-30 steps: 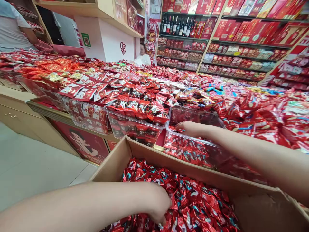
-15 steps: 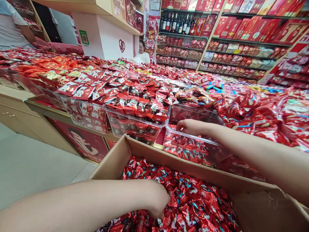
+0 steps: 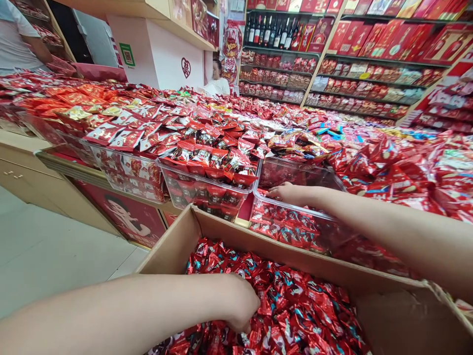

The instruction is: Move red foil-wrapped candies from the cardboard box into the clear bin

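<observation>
Deep in an open cardboard box (image 3: 295, 251), my left hand (image 3: 238, 301) rests on a heap of small red wrapped candies (image 3: 288, 305). Its fingers curl down among the wrappers, and the tips are hidden, so what they grip cannot be made out. My right hand (image 3: 290, 193) reaches over the rim of a clear plastic bin (image 3: 295, 170) just beyond the box. Its fingers stretch flat above the candies in there, with no candy seen in them. Through the front wall of that bin show more of the same red candies (image 3: 284, 229).
Left of that bin stands another clear bin (image 3: 205, 190) heaped with red and black packets. Filled bins cover the counter (image 3: 66, 165) to the back. Shelves with bottles (image 3: 273, 32) and gift boxes line the far wall. Two people stand behind the counter.
My right hand has lowered slightly in the bin, and its curled fingers have stretched out to the left. My left hand stays in nearly the same place.
</observation>
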### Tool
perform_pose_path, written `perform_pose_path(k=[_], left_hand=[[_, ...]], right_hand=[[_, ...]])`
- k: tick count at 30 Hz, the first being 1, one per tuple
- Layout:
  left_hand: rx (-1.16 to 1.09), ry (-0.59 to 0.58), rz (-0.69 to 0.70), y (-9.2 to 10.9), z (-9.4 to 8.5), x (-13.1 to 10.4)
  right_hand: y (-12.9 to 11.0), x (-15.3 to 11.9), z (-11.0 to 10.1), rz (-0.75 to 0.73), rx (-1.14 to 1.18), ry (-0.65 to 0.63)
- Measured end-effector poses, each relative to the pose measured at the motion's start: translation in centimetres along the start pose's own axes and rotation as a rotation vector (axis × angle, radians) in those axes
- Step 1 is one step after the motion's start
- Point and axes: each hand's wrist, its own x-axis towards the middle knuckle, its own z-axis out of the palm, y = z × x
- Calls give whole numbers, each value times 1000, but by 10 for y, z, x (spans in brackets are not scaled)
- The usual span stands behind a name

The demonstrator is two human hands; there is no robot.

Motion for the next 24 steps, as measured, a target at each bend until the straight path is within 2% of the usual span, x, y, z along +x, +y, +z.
perform_pose_path(k=[6, 13, 18, 24], left_hand=[[14, -24, -13, 2, -4, -6], [10, -3, -16, 1, -1, -1], [9, 17, -23, 0, 1, 4], [10, 29, -14, -1, 4, 3]], right_hand=[[6, 6, 0, -33, -76, -23], [-3, -1, -4, -116, -118, -67], [-2, -3, -3, -86, -115, -93], [1, 2, -6, -9, -119, -47]])
